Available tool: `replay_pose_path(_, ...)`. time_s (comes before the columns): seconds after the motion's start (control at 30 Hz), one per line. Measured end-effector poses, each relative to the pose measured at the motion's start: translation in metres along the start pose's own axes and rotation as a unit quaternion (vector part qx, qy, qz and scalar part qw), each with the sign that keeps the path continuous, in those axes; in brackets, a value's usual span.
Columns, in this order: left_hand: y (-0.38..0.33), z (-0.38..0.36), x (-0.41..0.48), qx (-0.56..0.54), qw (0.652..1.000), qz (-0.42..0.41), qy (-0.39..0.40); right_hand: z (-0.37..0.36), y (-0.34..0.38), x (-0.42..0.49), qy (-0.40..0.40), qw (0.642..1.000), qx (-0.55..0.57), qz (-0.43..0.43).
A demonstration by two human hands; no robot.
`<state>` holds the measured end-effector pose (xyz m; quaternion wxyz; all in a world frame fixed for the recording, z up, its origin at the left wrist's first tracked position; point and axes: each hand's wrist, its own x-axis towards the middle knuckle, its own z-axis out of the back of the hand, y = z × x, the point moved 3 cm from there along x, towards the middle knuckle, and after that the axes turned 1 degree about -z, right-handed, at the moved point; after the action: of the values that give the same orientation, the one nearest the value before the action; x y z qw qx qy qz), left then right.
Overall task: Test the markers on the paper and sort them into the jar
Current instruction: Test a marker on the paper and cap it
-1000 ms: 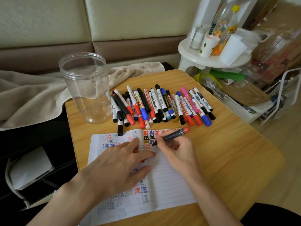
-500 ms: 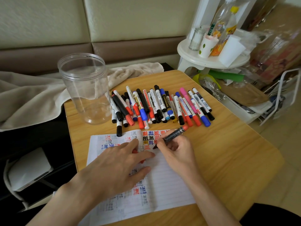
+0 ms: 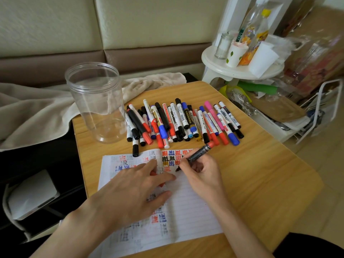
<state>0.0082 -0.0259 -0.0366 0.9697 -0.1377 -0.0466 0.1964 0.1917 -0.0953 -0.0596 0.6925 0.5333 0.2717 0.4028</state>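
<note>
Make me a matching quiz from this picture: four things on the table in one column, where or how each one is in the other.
1. jar
2. dark marker
3. paper
4. marker pile

A. pressed flat by the left hand
B. gripped in the right hand
C. upright and empty
D. lying loose beside the jar

Pairs: 1-C, 2-B, 3-A, 4-D.

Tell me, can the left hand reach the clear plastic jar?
Probably yes: the left hand rests on the lined paper, with only bare wooden table between it and the clear plastic jar.
</note>
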Motion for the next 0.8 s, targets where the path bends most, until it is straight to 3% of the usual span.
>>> replay_pose_path(0.27, -0.003, 0.002, 0.009, -0.088, 0.995, 0.006, -0.056, 0.020, 0.015, -0.003, 0.034, 0.987, 0.149, -0.055)
replay_pose_path(0.37, -0.001, 0.003, 0.018, -0.113, 0.987, 0.044, -0.106, 0.028, 0.022, -0.004, 0.040, 0.981, 0.180, -0.058)
replay_pose_path(0.5, -0.005, 0.009, 0.027, -0.142, 0.977, 0.051, -0.150, 0.035, 0.026, -0.007, 0.043, 0.975, 0.210, -0.055)
replay_pose_path(0.8, -0.009, 0.011, 0.041, -0.185, 0.969, 0.014, -0.161, 0.044, 0.024, -0.011, 0.079, 0.976, 0.197, -0.057)
